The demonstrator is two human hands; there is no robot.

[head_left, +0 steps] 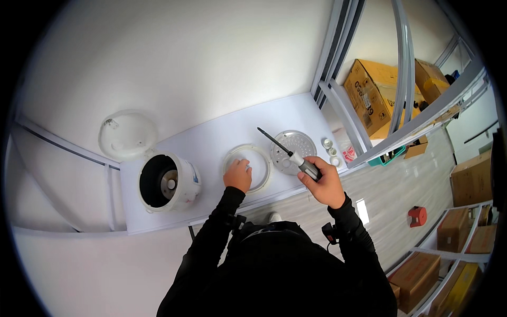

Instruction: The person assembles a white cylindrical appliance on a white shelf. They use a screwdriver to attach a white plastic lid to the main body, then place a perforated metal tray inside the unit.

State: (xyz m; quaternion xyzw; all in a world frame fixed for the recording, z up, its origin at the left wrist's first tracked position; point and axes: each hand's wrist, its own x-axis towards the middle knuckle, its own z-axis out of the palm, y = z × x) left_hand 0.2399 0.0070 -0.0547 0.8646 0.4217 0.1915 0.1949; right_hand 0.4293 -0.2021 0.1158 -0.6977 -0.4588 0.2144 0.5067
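Note:
My right hand (328, 185) is wrapped round a grey and white screwdriver (305, 165), its long dark shaft pointing to the far left, above a round perforated metal plate (293, 145). My left hand (237, 176) is over the left side of a white ring (270, 177) lying flat on the table. Its fingers are closed together, and a small pale bit shows at their tips, too small to name. To the left stands a white rice cooker body (186, 186) with a dark inside and a round metal disc at its bottom. Its white lid (127, 134) is tilted open behind it.
Several small round white pieces (332, 151) sit at the right end of the white table (216, 203). Grey metal frame posts (338, 50) rise at the right. Beyond are a large cardboard box (369, 95), a green crate (387, 157), a red stool (417, 216) and shelves with boxes (453, 230).

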